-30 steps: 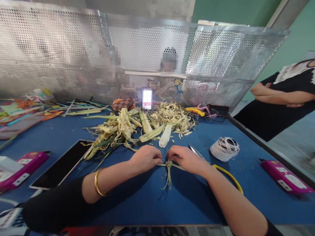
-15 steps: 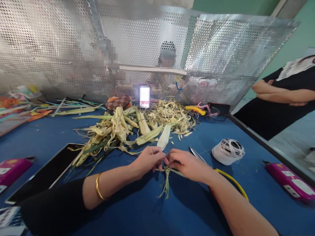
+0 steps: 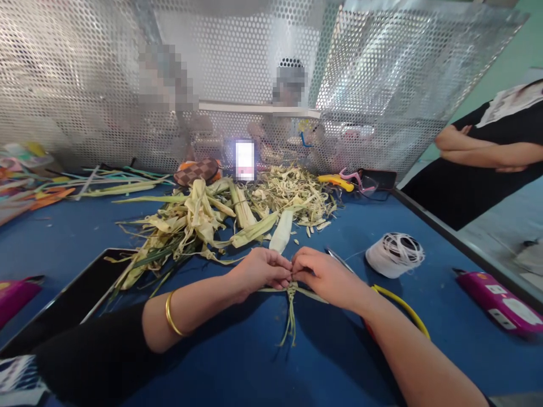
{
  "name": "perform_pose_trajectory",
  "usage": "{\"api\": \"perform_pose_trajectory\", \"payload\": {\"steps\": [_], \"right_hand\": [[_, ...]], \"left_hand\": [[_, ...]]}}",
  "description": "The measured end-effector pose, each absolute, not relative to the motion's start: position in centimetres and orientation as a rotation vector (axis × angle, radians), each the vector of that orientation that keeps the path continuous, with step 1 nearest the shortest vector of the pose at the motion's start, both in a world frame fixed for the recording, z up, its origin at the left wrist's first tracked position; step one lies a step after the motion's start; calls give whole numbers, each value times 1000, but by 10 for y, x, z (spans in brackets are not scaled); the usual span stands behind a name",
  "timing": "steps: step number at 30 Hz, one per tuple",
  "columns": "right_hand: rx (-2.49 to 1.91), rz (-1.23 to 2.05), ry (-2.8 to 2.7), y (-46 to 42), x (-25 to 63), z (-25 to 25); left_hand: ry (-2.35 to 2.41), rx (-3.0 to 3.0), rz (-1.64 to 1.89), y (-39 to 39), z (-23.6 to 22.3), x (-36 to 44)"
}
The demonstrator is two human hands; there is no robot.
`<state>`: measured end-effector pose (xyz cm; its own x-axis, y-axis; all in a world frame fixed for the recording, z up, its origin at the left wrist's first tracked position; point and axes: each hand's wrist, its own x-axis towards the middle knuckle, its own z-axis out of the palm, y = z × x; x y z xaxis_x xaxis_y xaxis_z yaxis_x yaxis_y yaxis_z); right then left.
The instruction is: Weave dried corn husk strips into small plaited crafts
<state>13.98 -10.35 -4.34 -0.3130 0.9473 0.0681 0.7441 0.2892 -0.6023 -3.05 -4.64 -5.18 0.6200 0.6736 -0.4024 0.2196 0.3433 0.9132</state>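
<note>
Over the blue table, my left hand [image 3: 263,270] and my right hand [image 3: 328,278] meet with their fingertips pinched close together. Both are closed at the top of a small knotted bundle of corn husk strips [image 3: 291,316]. Thin strip ends hang down from it, and a husk strip sticks out to each side beneath my hands. What exactly lies between the fingertips is hidden. A broad pale husk piece [image 3: 281,232] lies just beyond my fingers. By my right hand lie a partly covered pair of scissors [image 3: 338,259] and a yellow curved handle [image 3: 405,308].
Corn husks [image 3: 199,220] and a heap of shredded husk [image 3: 292,195] lie ahead. A spool of white thread [image 3: 394,255] and a purple case [image 3: 500,299] are at right. A black tablet [image 3: 63,305] lies left. Behind stands a perforated metal screen [image 3: 237,62]; a person [image 3: 487,147] stands at right.
My fingertips have drawn closer together above the knotted husk bundle, and my left fingers have straightened a little. The view has tilted slightly.
</note>
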Motion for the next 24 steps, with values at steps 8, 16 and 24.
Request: {"api": "perform_pose_trajectory", "payload": {"steps": [8, 16, 24], "right_hand": [[-1682, 793, -1938, -105, 135, -39], [-1278, 1383, -1188, -99, 132, -39], [-1533, 837, -1836, -93, 143, -48]], "left_hand": [[933, 1361, 307, -50, -47, -26], [876, 1399, 406, -54, -55, -26], [866, 1408, 422, -54, -56, -29]]}}
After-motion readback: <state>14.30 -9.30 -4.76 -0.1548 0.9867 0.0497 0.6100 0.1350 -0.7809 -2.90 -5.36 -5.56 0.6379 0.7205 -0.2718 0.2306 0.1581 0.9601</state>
